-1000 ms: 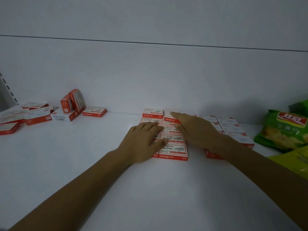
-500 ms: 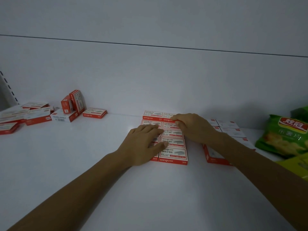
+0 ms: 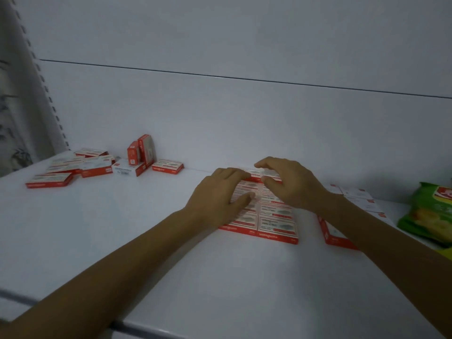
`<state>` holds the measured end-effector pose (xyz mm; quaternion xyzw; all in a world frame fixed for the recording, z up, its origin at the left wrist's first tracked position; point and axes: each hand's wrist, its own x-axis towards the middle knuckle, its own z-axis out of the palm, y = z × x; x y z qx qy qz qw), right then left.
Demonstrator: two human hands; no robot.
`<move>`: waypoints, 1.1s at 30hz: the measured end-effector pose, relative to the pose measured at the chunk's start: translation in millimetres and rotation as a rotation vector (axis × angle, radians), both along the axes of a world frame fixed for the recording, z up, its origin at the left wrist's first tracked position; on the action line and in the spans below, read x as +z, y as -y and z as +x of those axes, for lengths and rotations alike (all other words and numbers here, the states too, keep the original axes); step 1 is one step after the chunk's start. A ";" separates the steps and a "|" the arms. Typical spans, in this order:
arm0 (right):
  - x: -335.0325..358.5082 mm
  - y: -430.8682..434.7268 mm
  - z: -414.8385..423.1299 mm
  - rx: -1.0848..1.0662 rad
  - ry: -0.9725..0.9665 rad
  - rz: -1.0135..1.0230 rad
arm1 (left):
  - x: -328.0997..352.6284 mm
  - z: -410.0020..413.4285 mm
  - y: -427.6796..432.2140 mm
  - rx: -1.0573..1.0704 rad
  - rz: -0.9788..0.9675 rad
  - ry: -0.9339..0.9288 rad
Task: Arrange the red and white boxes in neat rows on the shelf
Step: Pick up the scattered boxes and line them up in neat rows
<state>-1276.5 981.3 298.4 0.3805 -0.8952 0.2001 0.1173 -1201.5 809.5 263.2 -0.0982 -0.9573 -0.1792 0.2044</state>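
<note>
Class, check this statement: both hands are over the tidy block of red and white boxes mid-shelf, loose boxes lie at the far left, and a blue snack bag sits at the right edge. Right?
One slip: the snack bag is green, not blue, as the head view shows. The left hand and right hand are over the tidy block, and the loose boxes lie far left.

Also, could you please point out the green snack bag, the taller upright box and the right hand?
green snack bag (image 3: 426,212): head view, its front face.
taller upright box (image 3: 147,150): head view, its broad side.
right hand (image 3: 293,185): head view, back of the hand.
</note>
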 end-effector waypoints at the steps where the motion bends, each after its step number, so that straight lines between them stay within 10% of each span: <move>1: 1.9 7.3 1.2 0.011 0.004 0.011 | 3.9 1.5 6.7 0.006 -0.056 -0.002; 7: 9.5 70.9 13.7 0.072 0.068 0.067 | 11.2 33.4 76.8 0.034 -0.346 -0.051; 33: -16.9 363.1 61.2 0.199 -0.055 0.244 | -14.9 104.0 339.9 0.186 -0.259 -0.020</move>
